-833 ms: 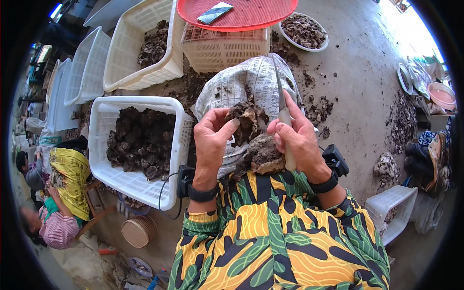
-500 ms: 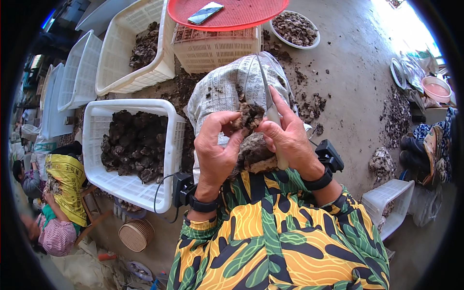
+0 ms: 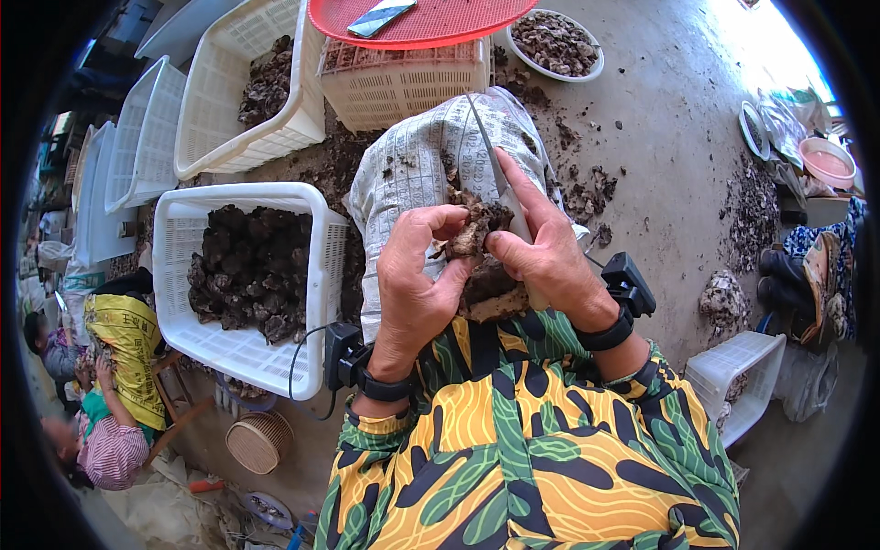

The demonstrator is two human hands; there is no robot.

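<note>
Between finger and thumb, my left hand (image 3: pixel 420 275) pinches a ragged brown clump (image 3: pixel 477 225), which looks like a fungus or root. My right hand (image 3: pixel 555 261) is wrapped round the pale handle of a knife (image 3: pixel 488 151), its long thin blade pointing away from me. The right thumb presses against the clump beside the blade. Under both hands a white woven sack (image 3: pixel 412 165) covers my lap. Below the clump, a larger brown piece (image 3: pixel 495 298) rests on the sack, partly hidden by my hands.
Left of me stands a white crate (image 3: pixel 325 220) of dark clumps. Behind it is a larger crate (image 3: pixel 206 137). A red tray (image 3: pixel 458 18) with a phone (image 3: pixel 381 16) tops an upturned crate. A white basin (image 3: pixel 596 69) of brown pieces sits beyond. Co-workers (image 3: pixel 115 445) sit at far left.
The clump has turned in my left fingers and shows a paler side. My right thumb has moved onto it, and the knife blade has tilted further left.
</note>
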